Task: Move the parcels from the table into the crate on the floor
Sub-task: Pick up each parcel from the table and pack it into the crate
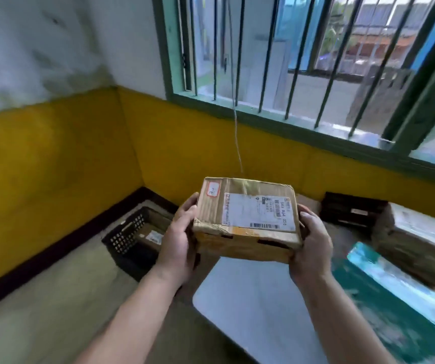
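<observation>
Hands locked on: left hand [178, 232] and right hand [313, 240] grip the brown taped cardboard parcel [248, 219] by its ends, aloft over the white table [250, 298] at its left edge, black mesh plastic crate [127, 235] at nine o'clock on open floor [53, 298].

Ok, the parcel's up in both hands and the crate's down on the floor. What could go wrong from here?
1. The parcel is held only at its two ends, by the left hand and the right hand. Its near lower edge looks crumpled, so it might slip or sag on the way down.
2. The crate already holds a box, so this one may land tilted or catch the rim if dropped rather than set down.
</observation>
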Demonstrator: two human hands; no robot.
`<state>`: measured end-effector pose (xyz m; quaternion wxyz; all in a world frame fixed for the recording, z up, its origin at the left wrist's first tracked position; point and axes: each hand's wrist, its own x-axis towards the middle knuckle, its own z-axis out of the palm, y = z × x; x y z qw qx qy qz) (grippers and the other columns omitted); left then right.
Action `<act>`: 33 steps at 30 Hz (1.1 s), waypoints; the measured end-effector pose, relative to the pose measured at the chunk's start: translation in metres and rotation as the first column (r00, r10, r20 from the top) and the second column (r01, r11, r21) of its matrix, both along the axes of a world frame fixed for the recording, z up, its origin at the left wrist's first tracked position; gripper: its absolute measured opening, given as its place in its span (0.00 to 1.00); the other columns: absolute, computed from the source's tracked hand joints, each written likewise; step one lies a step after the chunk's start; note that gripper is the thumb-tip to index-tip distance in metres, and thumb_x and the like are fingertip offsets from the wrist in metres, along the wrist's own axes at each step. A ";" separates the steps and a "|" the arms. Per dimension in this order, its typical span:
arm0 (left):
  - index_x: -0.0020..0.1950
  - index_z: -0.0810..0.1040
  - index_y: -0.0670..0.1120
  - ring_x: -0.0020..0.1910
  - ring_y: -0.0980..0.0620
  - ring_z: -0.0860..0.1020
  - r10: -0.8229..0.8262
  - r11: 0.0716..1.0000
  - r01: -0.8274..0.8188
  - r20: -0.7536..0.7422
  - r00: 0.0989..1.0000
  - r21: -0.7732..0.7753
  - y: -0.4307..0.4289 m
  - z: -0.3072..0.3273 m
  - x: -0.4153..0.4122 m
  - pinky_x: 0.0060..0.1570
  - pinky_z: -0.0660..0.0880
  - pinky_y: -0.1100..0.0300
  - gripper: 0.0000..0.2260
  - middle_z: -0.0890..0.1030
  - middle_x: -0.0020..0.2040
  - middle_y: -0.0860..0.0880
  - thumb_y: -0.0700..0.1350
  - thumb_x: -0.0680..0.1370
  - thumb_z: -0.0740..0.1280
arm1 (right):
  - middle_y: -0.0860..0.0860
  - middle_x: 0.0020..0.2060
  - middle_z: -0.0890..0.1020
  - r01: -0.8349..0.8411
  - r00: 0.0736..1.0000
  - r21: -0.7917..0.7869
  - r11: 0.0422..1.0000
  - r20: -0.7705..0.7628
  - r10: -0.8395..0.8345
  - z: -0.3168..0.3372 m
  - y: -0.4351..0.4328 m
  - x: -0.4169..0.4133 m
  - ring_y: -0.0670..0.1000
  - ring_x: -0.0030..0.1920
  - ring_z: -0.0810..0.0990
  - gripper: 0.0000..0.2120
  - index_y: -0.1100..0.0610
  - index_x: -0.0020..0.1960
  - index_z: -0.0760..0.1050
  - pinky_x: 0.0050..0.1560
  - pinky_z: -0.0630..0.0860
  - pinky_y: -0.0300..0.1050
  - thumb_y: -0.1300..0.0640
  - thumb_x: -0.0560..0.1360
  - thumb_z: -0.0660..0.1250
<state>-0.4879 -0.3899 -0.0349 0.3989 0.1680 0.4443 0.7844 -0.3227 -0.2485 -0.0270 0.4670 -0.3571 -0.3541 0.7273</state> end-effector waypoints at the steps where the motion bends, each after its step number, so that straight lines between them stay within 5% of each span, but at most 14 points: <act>1: 0.65 0.77 0.56 0.57 0.46 0.83 0.032 0.999 -0.033 -0.025 0.999 -0.031 -0.019 -0.002 -0.018 0.41 0.81 0.53 0.15 0.83 0.60 0.45 0.51 0.80 0.62 | 0.62 0.56 0.82 -0.027 0.999 -0.014 1.000 0.018 0.027 -0.004 -0.014 -0.023 0.63 0.60 0.80 0.16 0.59 0.58 0.79 0.62 0.72 0.70 0.59 0.76 0.59; 5: 0.66 0.76 0.56 0.53 0.51 0.84 0.138 0.975 -0.152 -0.096 0.986 -0.162 -0.084 -0.011 -0.085 0.39 0.80 0.58 0.15 0.84 0.58 0.49 0.50 0.79 0.64 | 0.60 0.54 0.83 -0.136 0.987 -0.056 0.989 0.081 0.140 -0.021 -0.064 -0.107 0.61 0.59 0.81 0.16 0.56 0.56 0.81 0.59 0.76 0.64 0.55 0.71 0.62; 9: 0.64 0.75 0.64 0.49 0.59 0.84 0.190 0.930 -0.221 -0.131 0.973 -0.294 -0.129 -0.028 -0.137 0.37 0.79 0.66 0.17 0.85 0.54 0.57 0.47 0.78 0.67 | 0.57 0.50 0.85 -0.217 0.960 -0.057 0.974 0.167 0.224 -0.044 -0.101 -0.173 0.56 0.53 0.84 0.11 0.53 0.53 0.81 0.43 0.80 0.50 0.56 0.75 0.62; 13: 0.65 0.74 0.66 0.58 0.53 0.82 0.239 0.880 -0.271 -0.130 0.962 -0.390 -0.152 -0.046 -0.186 0.59 0.75 0.51 0.22 0.84 0.57 0.57 0.49 0.73 0.68 | 0.52 0.48 0.86 -0.297 0.922 -0.070 0.952 0.240 0.305 -0.065 -0.115 -0.234 0.51 0.49 0.85 0.10 0.51 0.55 0.80 0.35 0.80 0.45 0.55 0.79 0.61; 20: 0.62 0.75 0.63 0.60 0.46 0.80 0.320 0.793 -0.335 -0.120 0.940 -0.508 -0.144 -0.089 -0.302 0.66 0.71 0.41 0.20 0.85 0.56 0.51 0.40 0.77 0.65 | 0.46 0.44 0.86 -0.328 0.897 -0.091 0.940 0.281 0.340 -0.107 -0.110 -0.358 0.45 0.44 0.86 0.10 0.49 0.55 0.80 0.31 0.79 0.42 0.55 0.80 0.61; 23: 0.67 0.74 0.57 0.60 0.48 0.80 0.293 0.770 -0.325 -0.149 0.944 -0.549 -0.124 -0.111 -0.371 0.65 0.73 0.44 0.23 0.85 0.56 0.51 0.36 0.77 0.64 | 0.46 0.46 0.86 -0.297 0.899 -0.125 0.947 0.299 0.321 -0.131 -0.092 -0.418 0.45 0.46 0.85 0.10 0.47 0.52 0.81 0.33 0.79 0.43 0.55 0.79 0.62; 28: 0.75 0.67 0.54 0.48 0.68 0.80 0.168 0.688 -0.242 -0.174 0.970 -0.684 -0.090 -0.144 -0.472 0.42 0.69 0.70 0.27 0.82 0.48 0.66 0.34 0.79 0.62 | 0.43 0.47 0.86 -0.259 0.878 -0.224 0.940 0.350 0.325 -0.172 -0.065 -0.509 0.46 0.50 0.84 0.09 0.46 0.54 0.81 0.43 0.80 0.50 0.54 0.79 0.63; 33: 0.64 0.71 0.63 0.43 0.69 0.79 0.106 0.605 -0.149 -0.107 0.989 -0.782 -0.071 -0.174 -0.543 0.53 0.67 0.62 0.20 0.83 0.43 0.67 0.40 0.80 0.64 | 0.48 0.51 0.84 -0.231 0.834 -0.342 0.911 0.413 0.366 -0.198 -0.057 -0.566 0.51 0.55 0.82 0.09 0.43 0.58 0.78 0.56 0.79 0.60 0.51 0.79 0.65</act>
